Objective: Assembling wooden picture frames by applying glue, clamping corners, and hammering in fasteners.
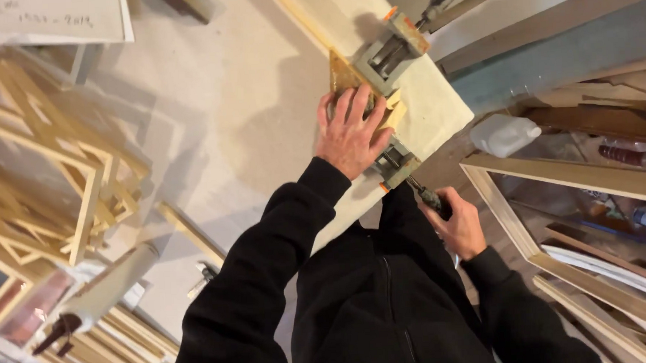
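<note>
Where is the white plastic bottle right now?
In the head view the white plastic bottle lies on its side at the right, just past the corner of the pale board, above the right hand and beside the wooden frame.

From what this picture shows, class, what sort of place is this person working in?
Probably a woodworking or frame-making workshop: stacked wooden frames, a corner clamp on the workbench, and loose wood strips.

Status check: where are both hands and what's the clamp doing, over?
Left hand flat on wooden corner piece. Right hand gripping clamp handle. Corner clamp on board edge. Nothing in the way.
</note>
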